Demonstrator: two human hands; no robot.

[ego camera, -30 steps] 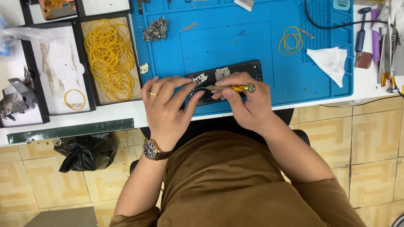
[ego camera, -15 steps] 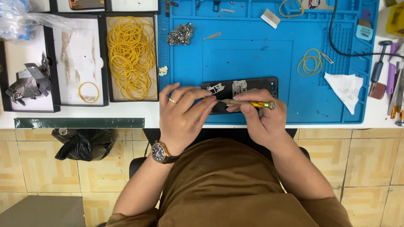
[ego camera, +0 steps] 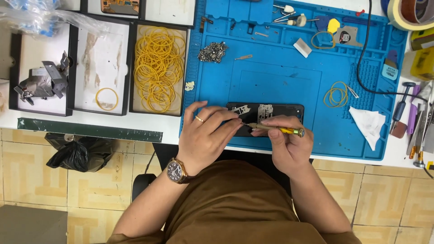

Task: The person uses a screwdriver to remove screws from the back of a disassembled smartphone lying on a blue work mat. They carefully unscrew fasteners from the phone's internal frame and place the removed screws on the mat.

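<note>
On the blue mat (ego camera: 280,86), left hand (ego camera: 203,140) steadies the phone (ego camera: 271,110), right hand (ego camera: 287,147) grips a screwdriver (ego camera: 275,129).

Opened phone and screwdriver on the mat

The dark opened phone (ego camera: 271,113) lies flat near the blue mat's (ego camera: 280,81) front edge; a yellow-handled screwdriver (ego camera: 275,129) slants across it.

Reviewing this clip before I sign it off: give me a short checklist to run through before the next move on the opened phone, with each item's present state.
1. Left hand steadies the opened phone: ok.
2. Right hand grips the yellow-handled screwdriver: ok.
3. Screwdriver tip seated in a screw: cannot tell, too small.
4. Phone lies wholly on the blue work mat: ok.
5. Black cable lies apart from both hands: ok.
</note>
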